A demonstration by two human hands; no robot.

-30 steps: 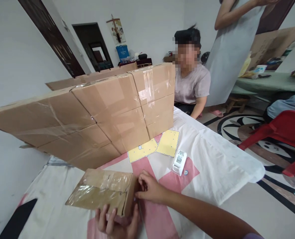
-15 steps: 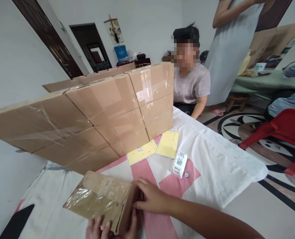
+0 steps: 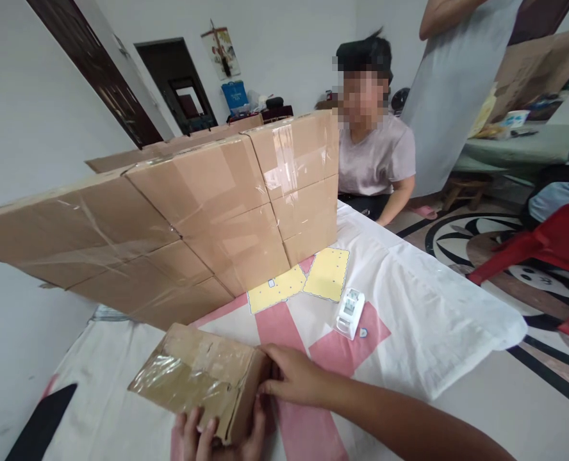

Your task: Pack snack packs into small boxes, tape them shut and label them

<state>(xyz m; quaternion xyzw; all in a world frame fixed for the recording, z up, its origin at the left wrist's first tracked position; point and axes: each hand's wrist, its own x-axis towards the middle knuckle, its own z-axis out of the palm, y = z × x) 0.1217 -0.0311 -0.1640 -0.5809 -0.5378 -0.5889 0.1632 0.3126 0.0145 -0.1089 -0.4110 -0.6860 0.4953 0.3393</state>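
A small taped cardboard box [image 3: 195,374] lies tilted on the cloth-covered table [image 3: 433,307] right in front of me. My left hand [image 3: 217,438] grips its near corner from below, fingers curled up over the edge. My right hand [image 3: 296,378] presses against the box's right end, fingers closed on the flap there. Two yellow sheets [image 3: 304,282] and a small white device [image 3: 350,311] lie on the cloth beyond my right hand.
A wall of large taped cartons [image 3: 193,211] stands across the table behind the small box. A seated person [image 3: 373,153] is at the far side, another person [image 3: 457,83] stands to the right. A red plastic chair [image 3: 548,243] is on the patterned floor. A black object [image 3: 39,426] lies at the lower left.
The view has shifted slightly. My right hand has slid closer against the box's right end, and my left hand has dropped lower under the box's near corner.
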